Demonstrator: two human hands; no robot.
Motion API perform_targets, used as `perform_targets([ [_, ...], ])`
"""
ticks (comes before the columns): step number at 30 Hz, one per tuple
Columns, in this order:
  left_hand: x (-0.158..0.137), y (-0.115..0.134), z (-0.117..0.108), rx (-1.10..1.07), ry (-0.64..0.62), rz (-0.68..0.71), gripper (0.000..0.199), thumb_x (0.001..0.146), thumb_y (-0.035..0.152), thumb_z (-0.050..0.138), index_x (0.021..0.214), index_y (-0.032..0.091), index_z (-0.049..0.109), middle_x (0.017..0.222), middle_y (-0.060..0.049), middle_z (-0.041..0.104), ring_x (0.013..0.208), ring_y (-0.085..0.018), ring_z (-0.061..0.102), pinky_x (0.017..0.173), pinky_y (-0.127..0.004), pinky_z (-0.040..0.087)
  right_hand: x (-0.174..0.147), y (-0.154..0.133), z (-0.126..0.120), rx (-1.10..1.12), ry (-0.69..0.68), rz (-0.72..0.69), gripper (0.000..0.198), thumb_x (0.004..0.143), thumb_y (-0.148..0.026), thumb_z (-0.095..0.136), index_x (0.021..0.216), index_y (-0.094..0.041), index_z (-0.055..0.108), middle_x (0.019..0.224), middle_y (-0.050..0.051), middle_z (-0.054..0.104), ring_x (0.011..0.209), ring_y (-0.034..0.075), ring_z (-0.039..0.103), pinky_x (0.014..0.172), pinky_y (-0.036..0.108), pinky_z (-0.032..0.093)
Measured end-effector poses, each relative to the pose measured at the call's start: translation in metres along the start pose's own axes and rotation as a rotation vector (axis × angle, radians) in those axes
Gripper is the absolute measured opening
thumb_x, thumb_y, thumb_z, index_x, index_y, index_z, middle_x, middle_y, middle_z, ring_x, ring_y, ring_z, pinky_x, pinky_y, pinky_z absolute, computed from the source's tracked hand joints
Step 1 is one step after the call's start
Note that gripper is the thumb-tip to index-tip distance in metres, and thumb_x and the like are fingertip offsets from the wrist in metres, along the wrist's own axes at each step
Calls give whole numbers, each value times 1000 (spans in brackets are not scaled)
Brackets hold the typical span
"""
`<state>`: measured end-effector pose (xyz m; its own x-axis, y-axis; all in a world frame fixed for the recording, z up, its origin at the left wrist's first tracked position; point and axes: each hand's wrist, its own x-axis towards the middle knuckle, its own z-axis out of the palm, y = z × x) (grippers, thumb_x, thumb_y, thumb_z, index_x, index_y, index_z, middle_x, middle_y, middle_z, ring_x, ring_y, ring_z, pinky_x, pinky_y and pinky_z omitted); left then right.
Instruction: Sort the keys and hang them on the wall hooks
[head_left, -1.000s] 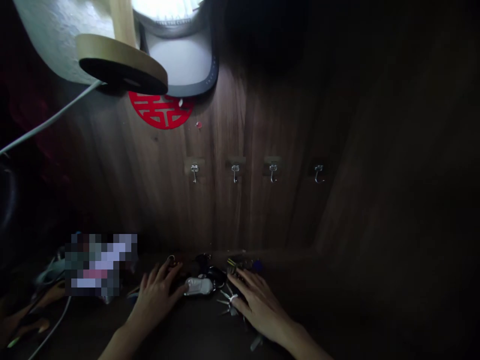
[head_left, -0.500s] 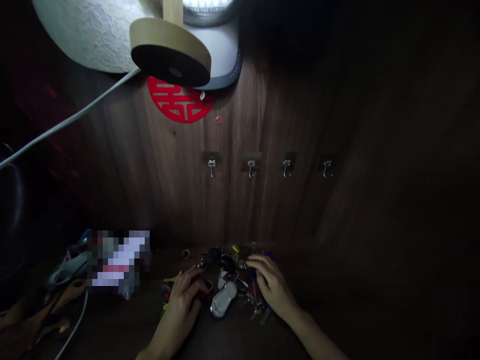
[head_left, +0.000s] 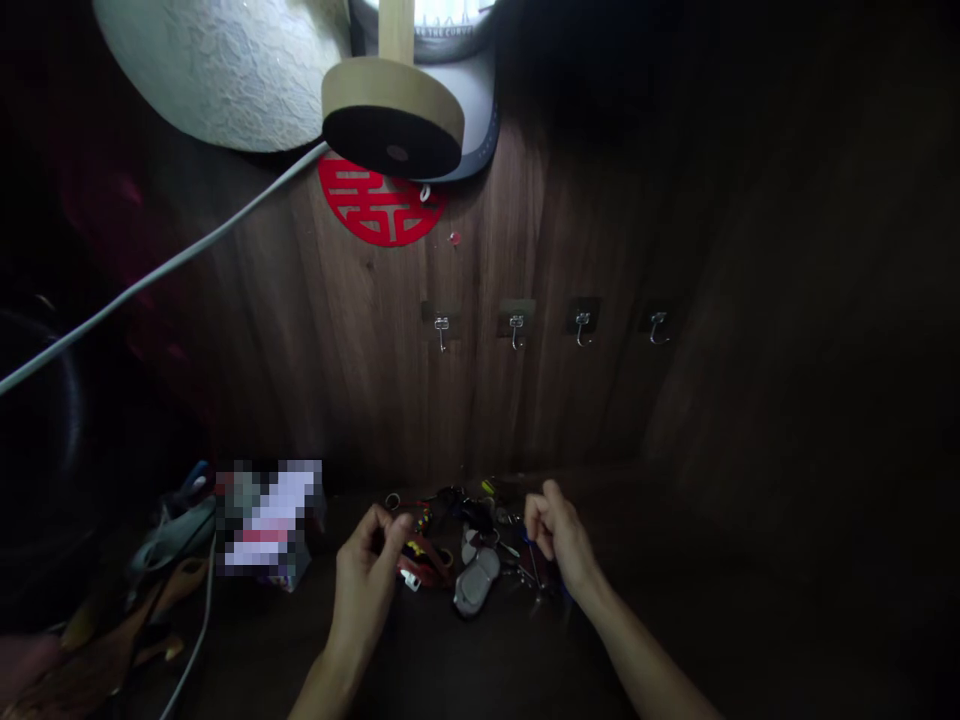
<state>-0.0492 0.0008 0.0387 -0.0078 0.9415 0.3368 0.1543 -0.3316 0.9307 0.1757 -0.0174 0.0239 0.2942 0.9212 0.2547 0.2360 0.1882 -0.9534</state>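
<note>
My left hand (head_left: 371,560) is closed, thumb and index finger pinched at the top of a reddish-brown strap. The strap belongs to a red keychain (head_left: 425,572) with yellow and white parts. My right hand (head_left: 559,540) hovers at the right of the pile with its fingers curled in; whatever they hold, if anything, is hidden. Between the hands lies a grey oval fob (head_left: 477,582). Keys (head_left: 534,578) and dark key rings lie around it, along with a small yellow piece (head_left: 489,487). A bare metal ring (head_left: 392,501) rests behind my left hand.
Several metal hooks (head_left: 517,330) are fixed to the wooden wall (head_left: 480,410). Above hang a red paper cutout (head_left: 382,215), a cap (head_left: 480,110) and a pale hat (head_left: 232,80). A round lamp base (head_left: 394,115) trails a white cable (head_left: 165,265). A blurred box (head_left: 270,520) stands left.
My left hand has risen from lying over the pile to a pinch, with the red keychain now showing. My right hand has lifted and curled its fingers. The view has shifted slightly left.
</note>
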Motion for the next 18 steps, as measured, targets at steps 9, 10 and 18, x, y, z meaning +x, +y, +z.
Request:
perform_targets([
  [9,23,-22,-44,108,-169,-150,67,77,70,-5,42,23,29,38,4,26,40,-12,27,41,-25,19,1,3,12,256,-164,250,75,72,-79,5,38,-20,37,29,-7,22,29,4,14,39,23,5],
  [10,23,-25,-47,108,-171,-165,68,76,72,-6,42,23,28,38,4,27,40,-12,26,41,-25,19,1,5,13,260,-165,264,76,72,-79,5,37,-20,37,28,-7,21,28,4,14,39,23,5],
  [18,24,-33,-53,118,-166,-192,69,72,75,-7,42,24,29,39,5,25,40,-12,26,41,-24,18,2,5,18,203,-173,257,77,72,-78,5,37,-19,39,29,-5,28,29,4,16,40,23,5],
])
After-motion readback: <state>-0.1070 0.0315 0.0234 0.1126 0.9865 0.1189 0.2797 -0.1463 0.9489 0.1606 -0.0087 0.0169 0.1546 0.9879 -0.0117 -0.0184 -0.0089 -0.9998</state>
